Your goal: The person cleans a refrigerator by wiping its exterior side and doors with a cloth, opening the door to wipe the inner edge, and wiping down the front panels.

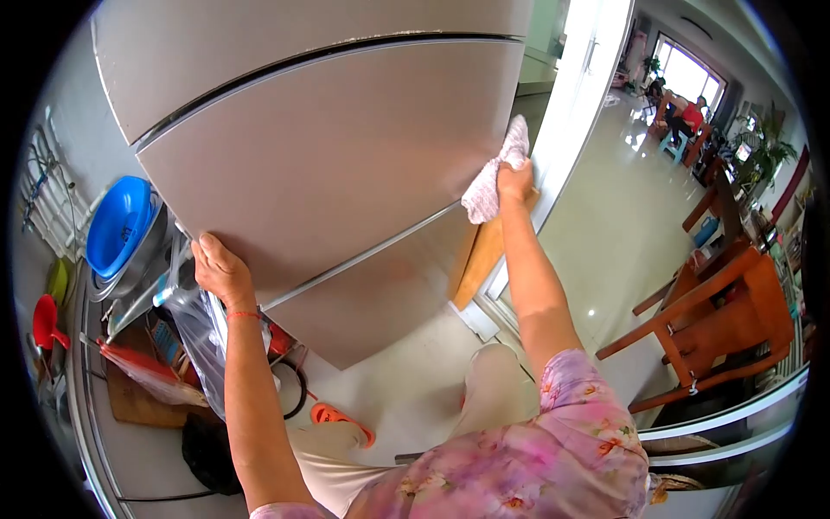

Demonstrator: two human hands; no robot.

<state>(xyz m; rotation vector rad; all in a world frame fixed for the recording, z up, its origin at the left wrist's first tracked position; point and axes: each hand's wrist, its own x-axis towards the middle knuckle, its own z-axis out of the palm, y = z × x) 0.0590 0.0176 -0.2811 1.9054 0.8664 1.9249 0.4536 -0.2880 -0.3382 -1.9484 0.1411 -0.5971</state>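
Note:
A large refrigerator (346,147) with beige-grey door panels stands right in front of me. My left hand (222,270) is closed round the left edge of its middle door, fingertips partly hidden behind the edge. In my right hand (516,182) is a crumpled pale pink-white cloth (484,195), bunched against the door's right edge. Below a silvery seam sits the lower door panel (372,303), close above the floor.
Blue basins (119,223), a red ladle (47,322) and plastic bags (197,333) crowd the left side. A white door frame (581,112) stands at right, with a wooden chair (718,324) beyond. Farther back, a person in red (692,117) sits.

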